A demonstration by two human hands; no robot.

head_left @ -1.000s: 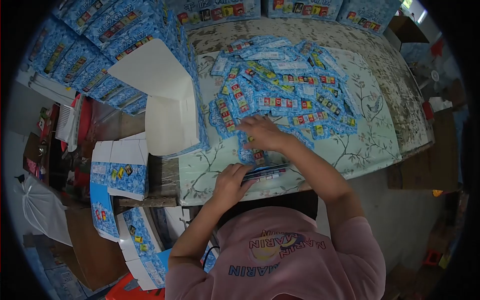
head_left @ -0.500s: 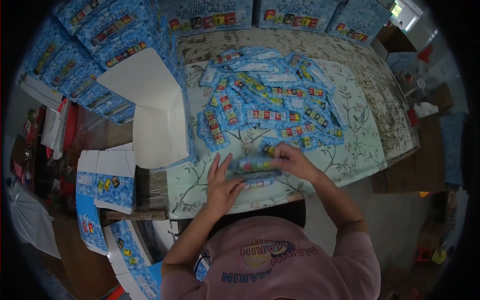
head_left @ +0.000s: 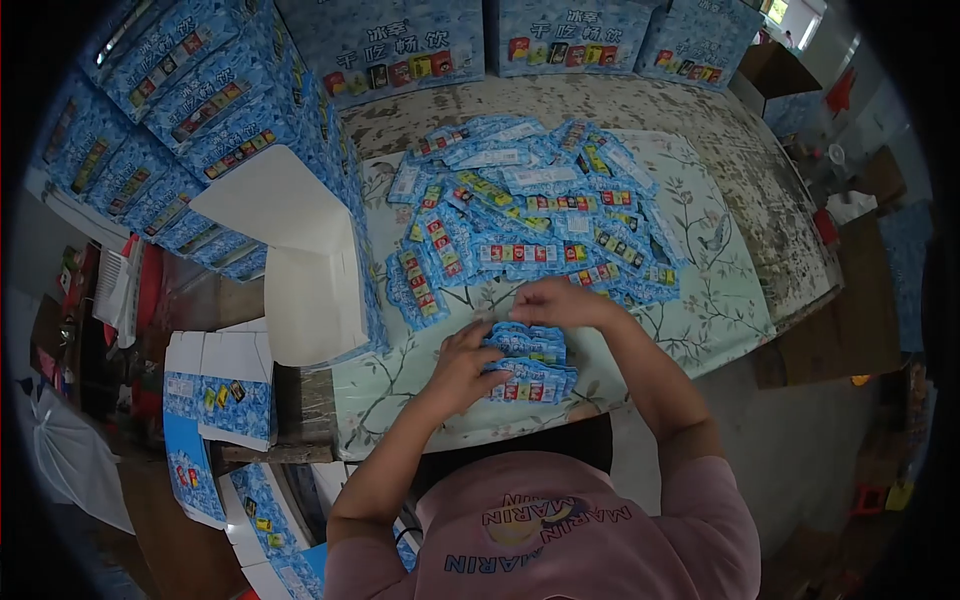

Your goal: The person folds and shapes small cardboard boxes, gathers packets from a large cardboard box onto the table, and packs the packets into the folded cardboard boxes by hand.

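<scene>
Two small overlapping rows of blue printed packets [head_left: 535, 385] lie on the cloth near the table's front edge. My left hand [head_left: 462, 372] is at their left end, its fingers and thumb closed around the packet edges. Just above the upper row, my right hand [head_left: 560, 303] has its fingers pinched together close to the top edge. Whatever sits between those fingertips, if anything, is hidden. Beyond both hands spreads a loose pile of similar flat blue packets [head_left: 540, 205], each with a strip of small coloured pictures.
An open box with a white flap [head_left: 310, 295] stands left of my hands. Stacked blue printed boxes [head_left: 215, 90] rise behind it, and more boxes [head_left: 570, 40] line the back. Folded cartons [head_left: 220, 385] lie at lower left; a brown carton [head_left: 830, 300] stands right.
My right hand has moved left and slightly up the table. The packet that was blurred between my hands now lies with the others by my left hand, which has shifted slightly right.
</scene>
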